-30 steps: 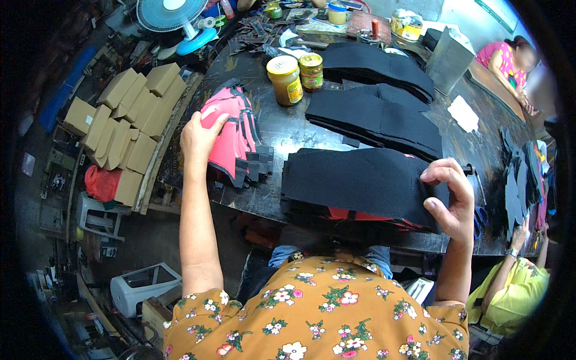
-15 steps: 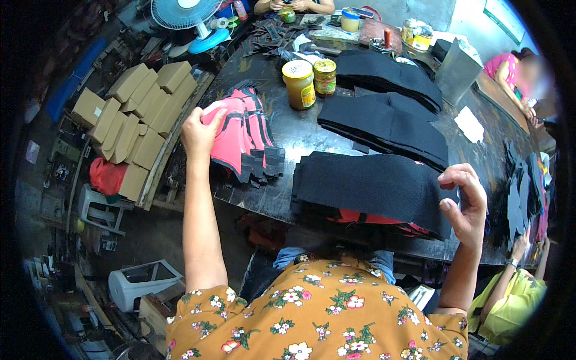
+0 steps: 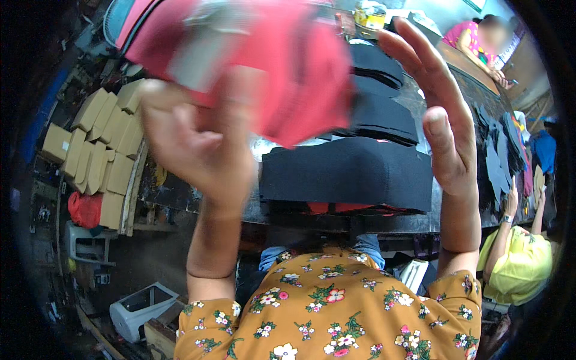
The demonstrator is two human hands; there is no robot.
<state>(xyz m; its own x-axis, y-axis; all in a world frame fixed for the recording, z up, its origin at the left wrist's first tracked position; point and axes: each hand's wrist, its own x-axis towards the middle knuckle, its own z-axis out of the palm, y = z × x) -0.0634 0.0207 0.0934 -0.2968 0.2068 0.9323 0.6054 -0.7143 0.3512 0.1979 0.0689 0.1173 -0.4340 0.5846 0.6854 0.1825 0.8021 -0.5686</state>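
Note:
Lifted up in front of me, my left hand (image 3: 207, 141) is closed on a bundle of pinkish-red fabric pieces (image 3: 300, 84) with dark bands and a pale patch. Motion blurs both the hand and the bundle. My right hand (image 3: 447, 129) is raised with its fingers apart and nothing in it, at the right end of the black fabric stacks. The nearest black stack (image 3: 348, 174) lies along the table's near edge, with red cloth showing under it. Behind it lie a second black stack (image 3: 390, 117) and a third one (image 3: 375, 66), partly covered by the pink bundle.
Brown cardboard boxes (image 3: 90, 144) are piled at the left, beside a red bag (image 3: 85, 209) and grey plastic stools (image 3: 141, 309). Dark cut pieces (image 3: 495, 159) lie at the right. One person in yellow (image 3: 519, 264) works there; another in pink (image 3: 462, 36) sits at the far right.
My left hand has picked the pink pieces up off the table and brought them up and rightward. My right hand has risen away from the nearest black stack, its fingers straighter.

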